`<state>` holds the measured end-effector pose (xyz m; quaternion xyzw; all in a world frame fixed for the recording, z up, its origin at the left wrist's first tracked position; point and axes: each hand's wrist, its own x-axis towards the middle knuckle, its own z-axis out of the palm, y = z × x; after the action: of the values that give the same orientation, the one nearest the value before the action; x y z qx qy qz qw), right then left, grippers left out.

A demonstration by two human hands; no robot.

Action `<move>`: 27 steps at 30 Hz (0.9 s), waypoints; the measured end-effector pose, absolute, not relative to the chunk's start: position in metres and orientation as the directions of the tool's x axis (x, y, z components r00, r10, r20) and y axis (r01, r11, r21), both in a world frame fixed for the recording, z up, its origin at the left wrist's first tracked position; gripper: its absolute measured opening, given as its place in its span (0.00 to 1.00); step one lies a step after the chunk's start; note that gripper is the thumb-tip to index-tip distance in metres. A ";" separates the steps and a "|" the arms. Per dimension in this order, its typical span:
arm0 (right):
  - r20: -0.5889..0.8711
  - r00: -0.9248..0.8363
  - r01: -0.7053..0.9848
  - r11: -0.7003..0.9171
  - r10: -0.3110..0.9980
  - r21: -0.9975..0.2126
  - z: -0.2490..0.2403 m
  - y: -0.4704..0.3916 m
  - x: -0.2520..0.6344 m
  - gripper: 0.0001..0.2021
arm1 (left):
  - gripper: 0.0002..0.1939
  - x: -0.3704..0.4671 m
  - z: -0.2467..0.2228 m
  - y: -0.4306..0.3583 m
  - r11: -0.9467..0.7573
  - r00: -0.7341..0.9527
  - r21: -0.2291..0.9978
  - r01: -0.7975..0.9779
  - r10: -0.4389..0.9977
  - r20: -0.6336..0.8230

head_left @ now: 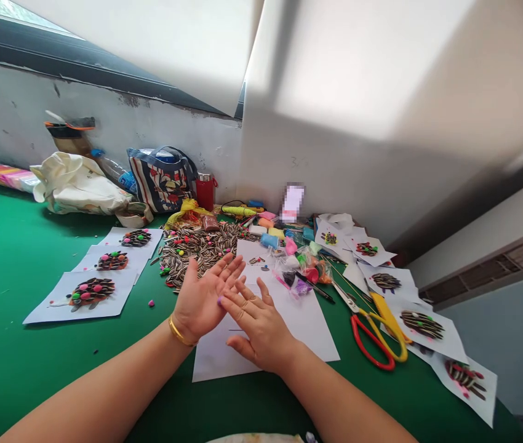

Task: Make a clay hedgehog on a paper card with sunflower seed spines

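My left hand [202, 300], a gold bangle at its wrist, is turned palm up with the fingers stretched out. A tiny ball of purple clay [219, 300] lies on its palm, at the fingertips of my right hand [256, 323]. That right hand is flat and palm down, its fingers spread and partly over the left fingers. Under both hands is a white sheet of paper [307, 335] with a short dark line on it. Beyond them lies a heap of striped sunflower seeds [197, 249] dotted with coloured clay balls.
Scissors [372, 338] with red and yellow handles lie at the right, near a black pen [317, 288]. Packets of coloured clay [269, 240] crowd the back. Seed-covered hedgehog pictures stand at left [81, 295] and right [427, 326]. Bags [160, 178] line the wall.
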<state>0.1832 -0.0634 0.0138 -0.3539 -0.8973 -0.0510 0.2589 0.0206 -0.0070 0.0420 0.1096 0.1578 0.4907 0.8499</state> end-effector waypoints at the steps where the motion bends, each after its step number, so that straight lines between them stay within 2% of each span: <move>1: 0.497 -0.633 0.645 0.759 0.594 -0.085 0.014 -0.064 0.182 0.30 | 0.39 0.020 0.043 -0.006 0.486 0.457 0.346 -0.803 0.874 -0.167; 6: 0.536 -0.625 0.621 0.777 0.567 -0.098 0.015 -0.065 0.178 0.26 | 0.39 0.029 0.041 -0.014 0.559 0.512 0.366 -0.744 0.829 -0.225; 9: 0.619 -0.534 0.628 0.760 0.576 -0.167 0.015 -0.063 0.178 0.16 | 0.38 0.033 0.039 -0.021 0.597 0.566 0.359 -0.718 0.800 -0.198; 13: 0.662 -0.428 0.621 0.733 0.615 -0.278 0.014 -0.062 0.177 0.08 | 0.37 0.033 0.037 -0.021 0.624 0.621 0.346 -0.701 0.772 -0.134; 18: 0.711 -0.330 0.565 0.733 0.621 -0.379 0.017 -0.063 0.177 0.08 | 0.34 0.034 0.040 -0.021 0.615 0.631 0.376 -0.693 0.770 -0.095; 20: 0.725 -0.285 0.558 0.723 0.628 -0.407 0.019 -0.063 0.182 0.09 | 0.29 0.034 0.040 -0.021 0.594 0.619 0.435 -0.677 0.779 -0.100; 24: 0.738 -0.153 0.596 0.657 0.657 -0.461 0.017 -0.060 0.198 0.10 | 0.09 0.034 0.035 -0.022 0.486 0.581 0.682 -0.546 0.807 -0.109; 27: 0.749 -0.090 0.613 0.629 0.657 -0.478 0.013 -0.057 0.206 0.09 | 0.05 0.033 0.030 -0.022 0.418 0.620 0.828 -0.374 0.777 -0.112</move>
<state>0.2059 -0.0566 0.0127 -0.4302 -0.7378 0.0209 0.5197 0.0335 -0.0222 0.0304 0.4039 0.2491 0.3577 0.8042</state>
